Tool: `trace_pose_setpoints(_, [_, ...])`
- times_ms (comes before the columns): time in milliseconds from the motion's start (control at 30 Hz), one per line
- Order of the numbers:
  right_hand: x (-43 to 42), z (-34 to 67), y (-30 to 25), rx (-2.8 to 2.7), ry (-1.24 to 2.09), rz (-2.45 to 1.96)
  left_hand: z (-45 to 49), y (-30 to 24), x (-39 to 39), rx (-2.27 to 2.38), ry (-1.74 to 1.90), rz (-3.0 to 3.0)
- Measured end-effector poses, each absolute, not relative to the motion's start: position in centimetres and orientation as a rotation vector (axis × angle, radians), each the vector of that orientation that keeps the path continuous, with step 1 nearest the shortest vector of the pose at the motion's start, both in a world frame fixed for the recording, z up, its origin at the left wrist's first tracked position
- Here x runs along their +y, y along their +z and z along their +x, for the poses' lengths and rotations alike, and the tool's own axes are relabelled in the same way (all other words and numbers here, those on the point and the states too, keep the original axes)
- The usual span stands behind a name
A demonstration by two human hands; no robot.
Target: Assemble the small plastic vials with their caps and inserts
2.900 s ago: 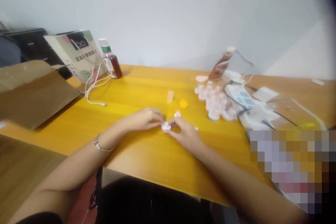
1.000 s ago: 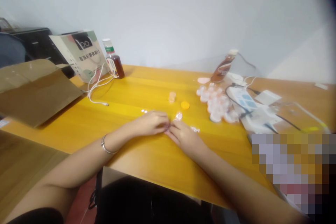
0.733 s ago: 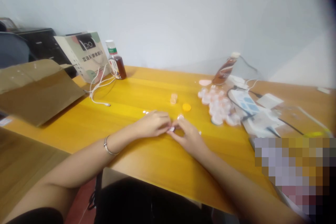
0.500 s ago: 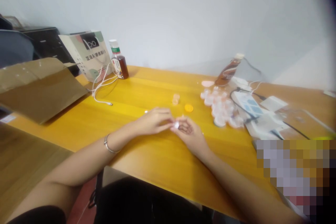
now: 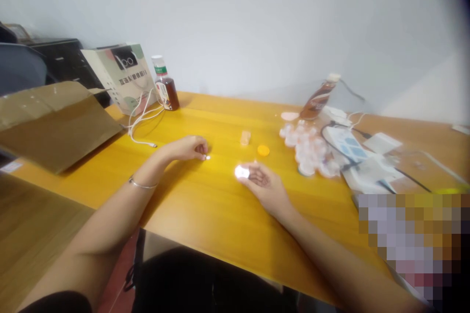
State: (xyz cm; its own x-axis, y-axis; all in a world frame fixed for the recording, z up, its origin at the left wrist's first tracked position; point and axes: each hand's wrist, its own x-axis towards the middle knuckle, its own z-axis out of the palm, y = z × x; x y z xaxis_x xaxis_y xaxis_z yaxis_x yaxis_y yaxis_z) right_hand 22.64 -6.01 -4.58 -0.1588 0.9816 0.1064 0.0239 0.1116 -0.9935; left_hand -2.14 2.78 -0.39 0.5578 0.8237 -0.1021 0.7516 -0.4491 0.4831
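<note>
My right hand (image 5: 265,187) grips a small white round piece (image 5: 242,172) between thumb and fingers, over the middle of the table. It looks like a flat disc or cap, but blur hides its detail. Farther left, my left hand (image 5: 191,147) has its fingers curled into a pinch at a tiny white piece (image 5: 208,157) by the tabletop. Beyond my right hand stand a small pale orange translucent cup-like piece (image 5: 246,138) and a flat orange disc (image 5: 263,150). A cluster of small white and pinkish round containers (image 5: 310,149) sits to their right.
At the left are a cardboard box (image 5: 58,122), a paper bag (image 5: 128,78), a white cable (image 5: 141,142) and a dark drink bottle (image 5: 167,90). Another bottle (image 5: 319,100) leans at the back right, near white boxes (image 5: 384,143) and black cables (image 5: 414,181) on the wooden table (image 5: 205,205).
My left hand has left the right hand and moved left to the tiny white piece. That piece has shifted slightly right. The round piece in my right hand now shows more fully.
</note>
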Motion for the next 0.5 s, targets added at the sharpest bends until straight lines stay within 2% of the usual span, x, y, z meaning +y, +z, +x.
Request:
trace_pose_setpoints(333, [-6.2,22.6,-3.7,-1.353,1.279,-1.081,-2.0,-0.4,2.8,1.333,0.268,2.444])
trace_pose_setpoints(500, [-6.2,22.7,-3.7,-1.348,1.292,-1.095,0.7,0.5,0.4,1.054,0.569,2.437])
